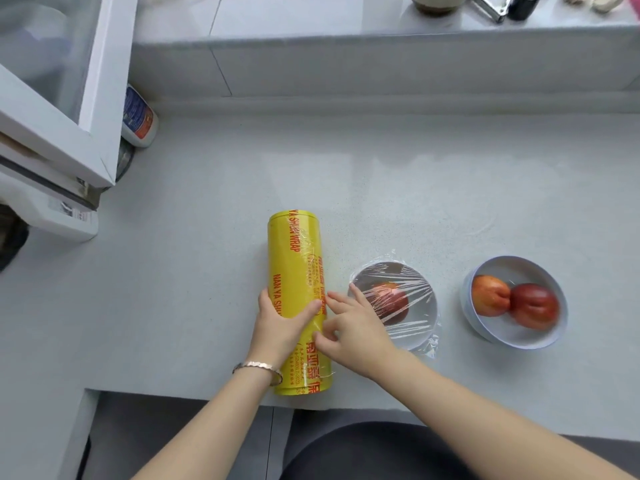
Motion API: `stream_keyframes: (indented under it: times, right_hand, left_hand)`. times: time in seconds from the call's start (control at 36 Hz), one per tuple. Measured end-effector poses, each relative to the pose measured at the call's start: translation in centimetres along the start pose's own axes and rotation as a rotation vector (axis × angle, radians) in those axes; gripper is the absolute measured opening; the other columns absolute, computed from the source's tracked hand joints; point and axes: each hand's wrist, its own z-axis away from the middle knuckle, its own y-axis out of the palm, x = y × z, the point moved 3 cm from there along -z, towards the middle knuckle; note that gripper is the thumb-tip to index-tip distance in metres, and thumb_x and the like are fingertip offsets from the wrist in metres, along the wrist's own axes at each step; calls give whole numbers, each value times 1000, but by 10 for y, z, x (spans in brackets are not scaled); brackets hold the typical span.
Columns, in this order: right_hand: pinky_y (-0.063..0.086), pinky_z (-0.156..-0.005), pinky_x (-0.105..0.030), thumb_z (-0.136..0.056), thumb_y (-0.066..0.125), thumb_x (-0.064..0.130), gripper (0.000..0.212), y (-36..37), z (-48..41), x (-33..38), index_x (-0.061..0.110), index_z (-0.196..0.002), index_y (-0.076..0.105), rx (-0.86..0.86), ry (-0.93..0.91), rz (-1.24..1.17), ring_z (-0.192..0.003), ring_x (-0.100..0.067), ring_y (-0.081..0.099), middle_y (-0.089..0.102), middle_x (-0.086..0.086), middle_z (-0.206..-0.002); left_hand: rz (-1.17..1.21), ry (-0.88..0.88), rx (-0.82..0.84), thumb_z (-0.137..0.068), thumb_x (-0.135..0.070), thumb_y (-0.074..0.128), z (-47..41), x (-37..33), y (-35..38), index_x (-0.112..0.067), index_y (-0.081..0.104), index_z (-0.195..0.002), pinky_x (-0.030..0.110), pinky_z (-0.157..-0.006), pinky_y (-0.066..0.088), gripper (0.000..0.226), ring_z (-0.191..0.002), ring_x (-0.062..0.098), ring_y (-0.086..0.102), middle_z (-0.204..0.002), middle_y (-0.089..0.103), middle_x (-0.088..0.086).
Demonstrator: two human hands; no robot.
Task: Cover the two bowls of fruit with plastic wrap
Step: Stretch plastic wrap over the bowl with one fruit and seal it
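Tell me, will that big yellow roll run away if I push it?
Probably: the yellow roll is a cylinder lying on its side on the smooth counter, so a sideways push would likely roll it. It looks thick, so probably stiff and fairly heavy. The left hand grips it, perhaps to steady it.

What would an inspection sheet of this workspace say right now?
Surface: grey counter, speckled.
Job's things: yellow wrap roll lies left of the covered bowl, which has film over its fruit; the uncovered bowl at right holds two fruits.
Clutter: labelled bottle at back left.
Hands: left hand grips the wrap roll; right hand has fingertips at its film edge, pinch unclear.
Cables: nothing seen.
Surroundings: white frame at left; raised ledge with containers behind.
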Motion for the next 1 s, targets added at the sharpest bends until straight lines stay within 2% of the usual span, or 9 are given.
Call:
stream_keyframes:
  times: [0.11, 0.19, 0.25, 0.33, 0.42, 0.53, 0.67, 0.81, 1.0]
  right_hand:
    - [-6, -112, -27, -78, 53, 21, 26, 3, 0, -2, 8, -68, 74, -29, 32, -10, -132, -20, 43, 63, -12, -122]
    - [34, -104, -53, -62, 58, 15, 17, 2, -3, -5, 12, -49, 68, -119, -15, 46, -104, -22, 66, 75, -7, -91]
    - [42, -90, -59, -54, 68, 7, 13, 1, -5, -9, 11, -43, 63, -190, -94, 71, -90, -23, 71, 75, -6, -82]
    - [37, -91, -56, -42, 79, 2, 24, -1, -5, -13, 14, -39, 59, -182, -98, 89, -90, -26, 71, 75, -5, -86]
    - [32, -99, -50, -47, 74, 7, 22, -1, -2, -18, 16, -39, 55, -170, -88, 79, -99, -26, 68, 75, -5, -87]
    - [17, -111, -35, -62, 59, 6, 10, -4, -4, -25, 12, -67, 53, -115, 43, 13, -122, -27, 54, 71, -10, -88]
    - [24, -99, -50, -63, 49, 12, 16, -11, -10, -20, 16, -60, 65, -142, -40, 65, -95, -28, 68, 71, 0, -75]
    - [0, -114, -22, -79, 40, 27, 36, -24, -8, -14, 11, -90, 71, -2, -13, -81, -116, -12, 54, 70, -2, -102]
    - [10, -118, -31, -74, 39, 52, 60, -17, -21, 5, 12, -113, 62, 165, 63, -31, -108, -15, 57, 70, -2, -104]
  left_hand:
    - [-8, 27, -45, -68, -49, 75, 2, -3, 5, -21, 19, -142, 40, -89, 49, 96, -116, 25, 52, -136, 46, 5]
    - [-12, 32, -63, -68, -52, 74, 4, -4, 6, -22, 20, -142, 39, -86, 50, 96, -114, 25, 53, -135, 47, 5]
    - [7, 33, -66, -69, -50, 74, 4, -3, 5, -22, 21, -141, 37, -84, 51, 94, -112, 24, 55, -134, 48, 4]
    - [29, 29, -66, -70, -47, 75, 5, -4, 4, -22, 24, -140, 34, -79, 50, 90, -107, 22, 56, -131, 50, 3]
    - [42, 22, -84, -69, -46, 76, 4, -7, 3, -22, 29, -138, 35, -79, 51, 86, -103, 21, 57, -128, 53, 2]
    - [9, 26, -151, -65, -52, 77, -8, -14, -5, -21, 36, -134, 36, -82, 52, 86, -102, 23, 60, -123, 57, 1]
    - [-7, -5, -257, -64, -57, 75, -24, -23, -16, -20, 35, -133, 42, -88, 50, 88, -107, 27, 58, -125, 56, 4]
    - [0, -40, -278, -65, -58, 74, -33, -23, -16, -18, 35, -132, 42, -87, 50, 86, -107, 29, 57, -124, 56, 6]
    - [-27, -47, -256, -64, -61, 72, -34, -21, -17, -19, 30, -136, 47, -91, 49, 93, -110, 31, 56, -127, 54, 7]
